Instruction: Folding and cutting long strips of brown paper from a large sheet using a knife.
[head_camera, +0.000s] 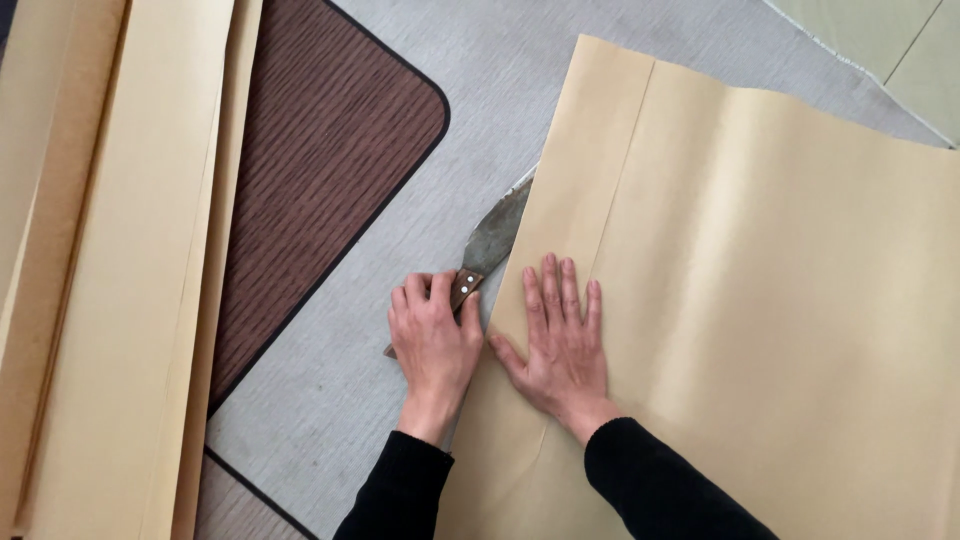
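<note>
My left hand (435, 345) is wrapped around the wooden handle of a knife (488, 250), whose dull grey blade points up and right along the left edge of a large tan paper sheet (780, 300). The blade tip slips under or against the folded paper edge. Flat on that sheet, fingers spread, lies my right hand (560, 340), just right of the knife handle. A crease runs down the sheet above my right hand. Both arms wear black sleeves.
A stack of tan paper sheets (110, 270) lies along the left side. A dark brown wood-grain mat (320, 170) with a black border sits on the grey floor (330, 390). Pale green matting (900, 40) shows at the top right.
</note>
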